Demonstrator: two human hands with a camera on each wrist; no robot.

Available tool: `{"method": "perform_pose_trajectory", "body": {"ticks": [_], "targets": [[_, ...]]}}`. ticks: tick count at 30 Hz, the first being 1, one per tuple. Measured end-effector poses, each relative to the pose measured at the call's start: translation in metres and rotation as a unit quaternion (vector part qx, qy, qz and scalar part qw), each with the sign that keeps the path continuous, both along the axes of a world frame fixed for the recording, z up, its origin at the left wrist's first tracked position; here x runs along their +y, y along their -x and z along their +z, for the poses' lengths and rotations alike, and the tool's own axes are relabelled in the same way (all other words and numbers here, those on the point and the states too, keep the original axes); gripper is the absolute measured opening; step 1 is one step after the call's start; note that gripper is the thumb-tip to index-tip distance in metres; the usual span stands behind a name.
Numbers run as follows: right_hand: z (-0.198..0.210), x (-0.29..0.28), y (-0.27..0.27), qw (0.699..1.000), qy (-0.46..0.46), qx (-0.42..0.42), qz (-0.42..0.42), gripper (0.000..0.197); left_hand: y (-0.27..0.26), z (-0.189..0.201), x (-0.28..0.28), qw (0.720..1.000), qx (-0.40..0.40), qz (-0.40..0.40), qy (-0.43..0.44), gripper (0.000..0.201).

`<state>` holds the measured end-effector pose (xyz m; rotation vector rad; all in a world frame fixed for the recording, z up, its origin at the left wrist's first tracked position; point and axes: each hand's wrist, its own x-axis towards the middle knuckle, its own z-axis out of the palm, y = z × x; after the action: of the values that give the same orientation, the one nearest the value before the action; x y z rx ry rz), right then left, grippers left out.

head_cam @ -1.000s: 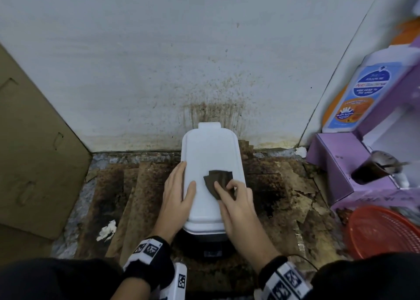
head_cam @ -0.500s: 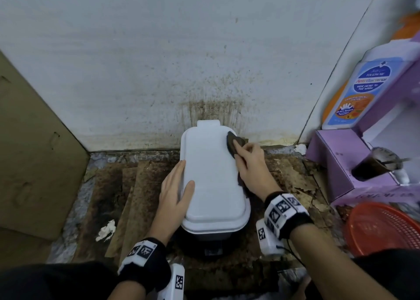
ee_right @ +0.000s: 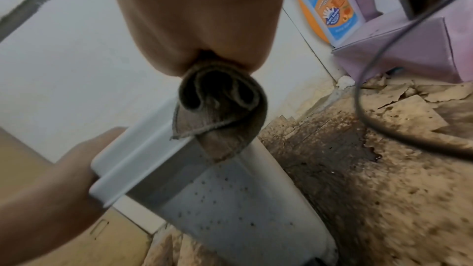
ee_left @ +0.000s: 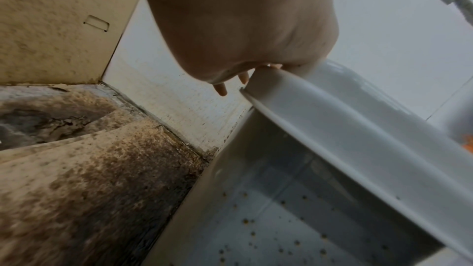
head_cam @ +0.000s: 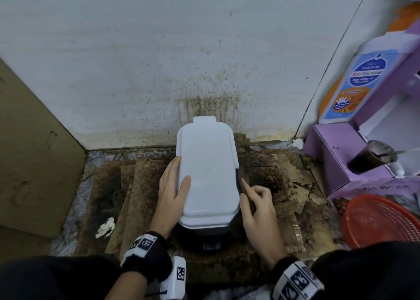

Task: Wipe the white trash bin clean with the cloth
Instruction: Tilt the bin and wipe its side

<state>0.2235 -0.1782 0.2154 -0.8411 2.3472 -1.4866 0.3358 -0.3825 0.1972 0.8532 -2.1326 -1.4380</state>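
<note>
I am bracing the white trash bin [head_cam: 208, 172], which stands on the floor against the wall, with my left hand [head_cam: 172, 188] lying flat along its light, slick lid edge. My right hand [head_cam: 258, 205] is pinching the soft, limp cloth [ee_right: 220, 112] against the bin's right rim.

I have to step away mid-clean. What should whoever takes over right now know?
Left hand: open, flat against the left edge of the white trash bin lid, steadying it.
Right hand: grip on the folded brown cloth, pressed to the lid's right edge.
Done: lid top looks clean.
Left: both side walls below the lid show dark specks; wipe those. Front and back are hard to judge from here.
</note>
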Motion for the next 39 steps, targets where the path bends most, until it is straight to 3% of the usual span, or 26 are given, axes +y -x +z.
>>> {"method": "perform_pose_trajectory", "body": {"ticks": [8,17,24,30,33,36,39], "targets": [[-0.005,0.005,-0.008,0.999,0.0,0.037,-0.006,0.047,-0.001,-0.004,-0.002,1.0,-0.007,-0.008,-0.016,0.059],[0.017,-0.044,0.073,0.996,-0.05,-0.048,0.057,0.043,-0.002,0.0,-0.004,0.999,-0.024,-0.014,-0.021,0.068],[0.0,-0.025,0.029,0.998,0.018,-0.055,-0.018,0.042,0.0,-0.001,0.0,1.0,-0.024,0.009,0.012,0.068],[-0.001,-0.035,0.025,0.982,0.039,-0.154,-0.099,0.04,0.0,0.006,0.007,0.996,-0.062,0.061,0.033,0.076],[-0.009,-0.037,0.032,0.971,0.062,-0.208,-0.099,0.035,-0.001,0.008,0.01,0.987,-0.116,0.11,0.017,0.084],[-0.013,-0.039,0.038,0.949,0.064,-0.292,-0.103,0.041,-0.001,0.005,0.009,0.984,-0.119,0.132,-0.007,0.078],[-0.003,-0.038,0.038,0.954,0.05,-0.285,-0.077,0.034,-0.001,0.01,0.008,0.984,-0.107,0.142,-0.029,0.08]]}}
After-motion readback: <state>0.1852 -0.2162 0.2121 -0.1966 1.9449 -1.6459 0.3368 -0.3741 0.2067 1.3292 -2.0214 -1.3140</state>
